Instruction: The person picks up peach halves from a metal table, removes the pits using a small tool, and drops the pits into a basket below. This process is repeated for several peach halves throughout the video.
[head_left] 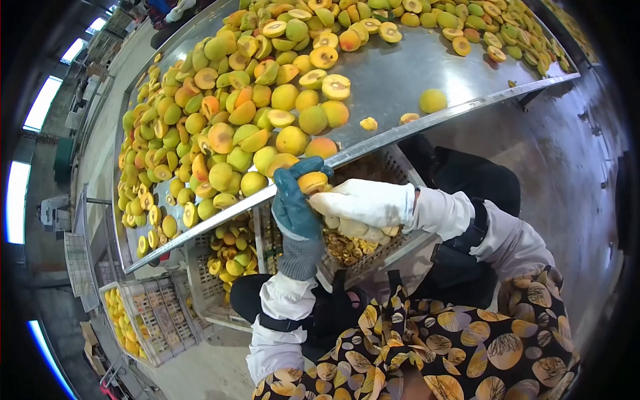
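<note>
My left hand (pixel 297 203), in a blue-green coated glove with a grey knit cuff, is closed around a peach half (pixel 312 182) at the metal table's front edge. My right hand (pixel 363 205), in a white glove, meets it from the right. Its thumb reaches the peach half and its fingers are curled; whatever they grip is hidden. Just beyond the edge, a large heap of halved yellow-green peaches (pixel 220 137) covers the left part of the metal table (pixel 390 73). Many cut faces show brown stones or hollows. Below my hands stands a crate (pixel 373 263) holding brown and yellow scraps (pixel 350 248).
Under the table's left side, a crate (pixel 200 283) contains peach halves. Farther left is another full crate (pixel 160 320). One peach (pixel 433 101) and small pieces lie near the rim. More halves (pixel 493 27) are heaped at the back right. Another person (pixel 177 10) is partly visible at top left.
</note>
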Demonstrator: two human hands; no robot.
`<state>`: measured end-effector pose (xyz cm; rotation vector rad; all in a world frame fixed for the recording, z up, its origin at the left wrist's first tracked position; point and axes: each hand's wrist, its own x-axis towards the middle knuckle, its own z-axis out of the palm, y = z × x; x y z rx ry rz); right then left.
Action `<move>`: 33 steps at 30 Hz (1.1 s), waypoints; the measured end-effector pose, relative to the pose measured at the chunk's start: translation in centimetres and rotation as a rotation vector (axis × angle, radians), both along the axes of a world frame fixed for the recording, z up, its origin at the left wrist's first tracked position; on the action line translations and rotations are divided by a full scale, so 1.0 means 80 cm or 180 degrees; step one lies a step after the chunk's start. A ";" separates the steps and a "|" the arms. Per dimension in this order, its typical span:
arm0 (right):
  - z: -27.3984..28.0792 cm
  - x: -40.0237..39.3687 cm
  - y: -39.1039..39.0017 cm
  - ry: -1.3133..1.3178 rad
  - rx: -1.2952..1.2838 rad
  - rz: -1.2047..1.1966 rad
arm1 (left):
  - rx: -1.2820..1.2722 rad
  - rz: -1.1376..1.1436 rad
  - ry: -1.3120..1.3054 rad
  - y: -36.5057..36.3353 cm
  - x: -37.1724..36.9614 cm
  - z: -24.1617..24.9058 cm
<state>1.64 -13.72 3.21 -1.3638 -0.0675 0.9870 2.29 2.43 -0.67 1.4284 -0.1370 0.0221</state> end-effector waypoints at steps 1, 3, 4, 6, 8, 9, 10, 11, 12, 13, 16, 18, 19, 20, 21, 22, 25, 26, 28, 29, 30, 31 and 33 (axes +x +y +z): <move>-0.002 0.005 -0.007 0.0822 0.0449 0.0096 | -0.0039 -0.0128 0.0245 0.004 0.000 0.003; -0.019 0.007 -0.010 0.1140 0.1005 0.0160 | 0.0409 -0.0528 0.0101 0.015 0.012 0.005; -0.023 0.006 -0.008 0.1125 0.1018 0.0204 | 0.0645 -0.0714 0.0032 0.022 0.016 0.007; -0.012 0.010 0.002 0.0310 0.0156 0.0342 | 0.0942 -0.0883 0.0145 0.033 0.022 0.015; -0.025 0.010 0.009 -0.1712 -0.0533 0.0136 | 0.1226 -0.1072 0.0260 0.044 0.026 0.021; -0.057 0.010 0.015 -0.3328 -0.0768 -0.0139 | 0.0955 -0.1054 0.0609 0.054 0.028 0.013; -0.075 0.009 0.018 -0.4945 -0.0963 -0.0427 | 0.0782 -0.1018 0.0936 0.073 0.029 0.009; -0.033 0.002 0.008 -0.4556 -0.1710 0.0199 | 0.1141 -0.0883 0.0751 0.102 0.023 0.012; -0.041 0.003 0.005 -0.4704 -0.1804 0.0201 | 0.1508 -0.0752 0.0548 0.138 0.017 0.017; -0.052 0.002 0.002 -0.4590 -0.1967 0.0236 | 0.2444 -0.0348 0.0189 0.194 0.014 0.005; -0.083 0.002 0.005 -0.3353 -0.2664 0.0811 | 0.4706 0.1016 0.0922 0.208 0.015 0.062; -0.083 -0.003 0.008 -0.3375 -0.2891 0.1065 | 0.5133 0.1447 -0.0336 0.213 0.047 0.039; -0.086 -0.005 0.011 -0.3417 -0.2841 0.1011 | 0.5191 0.1279 -0.0058 0.192 0.070 0.043; -0.091 -0.006 0.013 -0.3462 -0.2791 0.0954 | 0.5259 0.0950 0.0098 0.177 0.092 0.042; -0.092 -0.006 0.014 -0.3503 -0.2741 0.0884 | 0.5711 0.0899 -0.0400 0.191 0.121 0.000; -0.088 -0.004 0.013 -0.3354 -0.2622 0.0891 | 0.5598 0.0823 -0.0285 0.198 0.139 -0.004; -0.075 0.003 0.011 -0.2870 -0.1849 0.0509 | 0.4821 0.0683 0.0181 0.211 0.175 0.001; -0.073 0.005 0.014 -0.2686 -0.1294 0.0168 | 0.4112 0.0773 0.0109 0.210 0.169 0.000; -0.016 0.007 0.019 -0.0460 -0.0293 0.0049 | 0.2705 0.0895 -0.0038 0.203 0.134 -0.009; -0.009 0.006 0.019 -0.0090 0.0130 -0.0020 | 0.1204 0.0605 0.0106 0.178 0.104 -0.004; -0.003 0.004 0.018 0.0283 0.0537 -0.0094 | -0.0313 0.0314 0.0261 0.144 0.072 0.000; 0.001 0.000 0.019 0.0344 0.0870 -0.0193 | -0.0905 0.0156 0.0542 0.122 0.049 -0.011; -0.004 0.000 0.024 0.0482 0.0781 -0.0304 | -0.1419 -0.0046 0.0673 0.078 0.017 -0.010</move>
